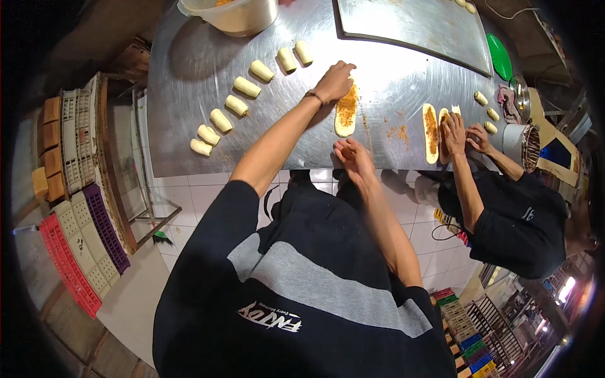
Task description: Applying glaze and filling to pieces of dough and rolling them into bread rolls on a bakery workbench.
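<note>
A flat, oblong dough strip (pixel 345 113) spread with orange-brown crumbly filling lies lengthwise on the metal table. At its far end is my left hand (pixel 334 83), its fingers bent and closed on the dough's edge. The fingertips are partly hidden. My right hand (pixel 357 159) hovers off the strip's near end, at the table's front edge, with its fingers apart and nothing in them. Several pale dough rolls (pixel 247 87) lie in a curved row to the left of my left forearm.
A white tub (pixel 249 17) stands at the far left, a large metal tray (pixel 416 30) at the back right. On the right a co-worker's hands (pixel 455 133) work beside another filled strip (pixel 431 133). Loose filling crumbs (pixel 398 131) lie between us. Stacked crates (pixel 69 258) stand left.
</note>
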`<state>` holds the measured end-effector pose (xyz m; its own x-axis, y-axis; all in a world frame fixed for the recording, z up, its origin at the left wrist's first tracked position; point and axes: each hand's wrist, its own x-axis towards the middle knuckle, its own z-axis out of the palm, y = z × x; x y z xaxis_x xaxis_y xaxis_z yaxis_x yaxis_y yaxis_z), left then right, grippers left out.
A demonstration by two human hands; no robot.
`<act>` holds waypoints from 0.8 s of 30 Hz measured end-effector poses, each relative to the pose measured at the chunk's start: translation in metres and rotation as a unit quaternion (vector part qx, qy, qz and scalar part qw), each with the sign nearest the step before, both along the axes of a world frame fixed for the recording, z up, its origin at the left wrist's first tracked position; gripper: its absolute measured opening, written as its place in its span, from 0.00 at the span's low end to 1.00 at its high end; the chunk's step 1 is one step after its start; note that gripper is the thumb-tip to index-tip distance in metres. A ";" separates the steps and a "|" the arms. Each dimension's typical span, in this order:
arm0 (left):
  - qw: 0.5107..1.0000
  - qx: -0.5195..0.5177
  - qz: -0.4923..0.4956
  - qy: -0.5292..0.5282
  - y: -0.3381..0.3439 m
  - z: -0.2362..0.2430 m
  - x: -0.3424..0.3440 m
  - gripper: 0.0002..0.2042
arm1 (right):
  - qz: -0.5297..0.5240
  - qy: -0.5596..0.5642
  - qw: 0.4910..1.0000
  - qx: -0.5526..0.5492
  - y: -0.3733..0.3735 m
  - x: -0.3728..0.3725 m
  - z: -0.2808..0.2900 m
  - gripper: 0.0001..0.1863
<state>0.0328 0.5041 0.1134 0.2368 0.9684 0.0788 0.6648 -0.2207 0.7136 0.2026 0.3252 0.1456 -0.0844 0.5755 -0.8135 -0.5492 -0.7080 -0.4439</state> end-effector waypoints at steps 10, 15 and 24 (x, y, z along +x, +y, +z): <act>0.997 0.031 0.000 -0.069 -0.183 0.043 0.001 0.10 | 0.378 -0.463 0.677 0.429 0.021 0.054 0.007 0.15; 0.997 0.042 0.047 -0.039 -0.183 0.032 0.025 0.08 | 0.422 -0.493 0.515 0.560 0.046 0.042 0.002 0.10; 0.993 -0.072 -0.049 -0.083 -0.226 0.025 0.030 0.07 | 0.558 -0.393 0.528 0.505 0.008 0.083 -0.014 0.07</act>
<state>0.0625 0.2786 0.1381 0.3248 0.9457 -0.0123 0.5157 -0.1662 0.8405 0.2857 0.3328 0.1317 -0.6944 0.6978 -0.1754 0.5955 0.4206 -0.6844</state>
